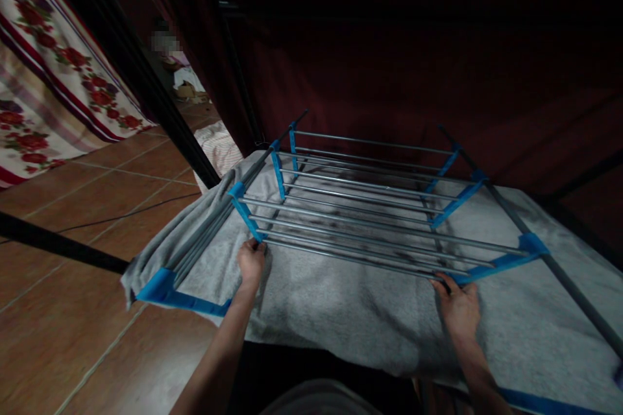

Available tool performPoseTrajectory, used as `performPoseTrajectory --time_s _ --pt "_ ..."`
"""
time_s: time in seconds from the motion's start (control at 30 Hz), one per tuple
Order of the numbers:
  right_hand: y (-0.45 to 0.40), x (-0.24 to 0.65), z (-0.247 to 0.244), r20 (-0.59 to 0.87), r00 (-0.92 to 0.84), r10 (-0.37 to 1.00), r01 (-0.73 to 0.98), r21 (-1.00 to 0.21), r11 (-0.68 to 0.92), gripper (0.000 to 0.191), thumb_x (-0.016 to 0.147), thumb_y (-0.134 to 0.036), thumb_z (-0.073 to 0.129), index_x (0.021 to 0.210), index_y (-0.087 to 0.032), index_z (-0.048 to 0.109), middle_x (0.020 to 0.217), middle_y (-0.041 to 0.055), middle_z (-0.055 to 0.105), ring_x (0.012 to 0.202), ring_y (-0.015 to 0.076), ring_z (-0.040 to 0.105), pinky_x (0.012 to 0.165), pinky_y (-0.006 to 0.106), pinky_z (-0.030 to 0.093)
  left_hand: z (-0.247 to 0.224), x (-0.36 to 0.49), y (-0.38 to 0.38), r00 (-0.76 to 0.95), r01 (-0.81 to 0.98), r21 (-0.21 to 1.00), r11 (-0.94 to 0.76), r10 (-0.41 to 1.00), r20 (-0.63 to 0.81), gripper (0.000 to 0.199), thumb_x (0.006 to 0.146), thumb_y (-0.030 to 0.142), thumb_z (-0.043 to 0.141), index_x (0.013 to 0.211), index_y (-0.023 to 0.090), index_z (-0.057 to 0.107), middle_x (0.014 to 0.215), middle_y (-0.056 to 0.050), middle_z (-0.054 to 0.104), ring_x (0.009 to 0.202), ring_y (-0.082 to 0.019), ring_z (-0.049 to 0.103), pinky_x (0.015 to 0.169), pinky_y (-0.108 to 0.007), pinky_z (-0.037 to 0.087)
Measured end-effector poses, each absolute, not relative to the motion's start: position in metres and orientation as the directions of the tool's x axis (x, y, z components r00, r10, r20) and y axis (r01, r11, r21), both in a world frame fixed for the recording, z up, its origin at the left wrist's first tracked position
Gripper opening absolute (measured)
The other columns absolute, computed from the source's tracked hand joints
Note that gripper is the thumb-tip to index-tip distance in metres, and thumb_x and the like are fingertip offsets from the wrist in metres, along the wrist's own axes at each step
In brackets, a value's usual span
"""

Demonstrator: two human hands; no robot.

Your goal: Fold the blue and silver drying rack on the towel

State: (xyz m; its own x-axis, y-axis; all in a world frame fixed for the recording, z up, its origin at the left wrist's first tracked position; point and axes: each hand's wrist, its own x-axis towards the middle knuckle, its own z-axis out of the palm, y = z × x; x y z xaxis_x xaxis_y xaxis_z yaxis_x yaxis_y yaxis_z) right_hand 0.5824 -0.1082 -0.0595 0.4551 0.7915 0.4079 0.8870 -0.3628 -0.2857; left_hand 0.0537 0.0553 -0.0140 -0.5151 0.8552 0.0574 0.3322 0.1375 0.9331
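Note:
A drying rack [350, 227] of grey metal rods and blue plastic brackets lies across a grey blanket [341, 311]. My left hand [252, 264] is closed around the near left corner of the rack, where a blue bracket [248, 217] meets the front rod. At the near right corner, my right hand [457, 308] pinches the rack beside another blue bracket [509, 266]. Parts of the fingers are hidden under the rods. To the left of my left hand, several grey rods [207, 240] lie bunched together, with a blue end bracket [182, 298] before them.
Dark red curtains [389, 78] hang behind the blanket. Black metal posts [160, 91] stand at the left. Beyond them are a tiled floor [87, 233], a dark cable [131, 213] and a flowered cloth [63, 58]. A blue strip [540, 401] shows at the lower right.

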Motion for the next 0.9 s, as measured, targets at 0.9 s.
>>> performPoseTrajectory --time_s 0.9 --pt "-0.108 0.586 -0.061 0.407 0.416 0.813 0.904 -0.287 -0.318 0.054 0.097 -0.056 0.040 0.113 -0.019 0.076 0.085 0.0070 0.042 0.074 0.0226 0.040 0.072 0.036 0.041 -0.001 0.056 0.051 -0.497 0.396 0.909 0.131 0.863 0.092 0.017 0.063 0.018 0.062 0.078 0.019 0.070 0.073 -0.008 0.071 0.081 -0.029 0.066 0.074 -0.035 0.051"
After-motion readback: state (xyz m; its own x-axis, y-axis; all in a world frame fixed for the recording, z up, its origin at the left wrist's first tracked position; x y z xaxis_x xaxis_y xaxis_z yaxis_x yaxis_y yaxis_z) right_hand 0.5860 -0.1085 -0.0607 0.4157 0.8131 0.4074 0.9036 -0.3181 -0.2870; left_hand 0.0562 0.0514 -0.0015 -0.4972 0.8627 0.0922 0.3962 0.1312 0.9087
